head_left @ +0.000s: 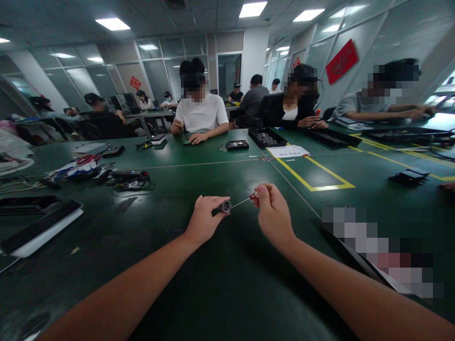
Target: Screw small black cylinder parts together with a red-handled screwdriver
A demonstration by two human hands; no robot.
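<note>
Over the green table, my left hand [208,217] is closed round a small dark cylindrical part [225,206] with a round, ringed end facing me. A thin screwdriver [253,195] with a reddish handle is pinched between the thumb and fingers of my right hand [273,210]. Its metal shaft points left, and the tip meets or passes beside the rim of the cylinder; which of the two I cannot tell. Most of the cylinder's body is hidden behind my left fingers.
Tangled cables [130,180] and a long black-and-white device [42,227] lie on the left. A black tray [266,138] and a paper sheet [288,151] are farther back. Across the green table [170,184] a person in a white shirt [201,113] works; others sit to the right.
</note>
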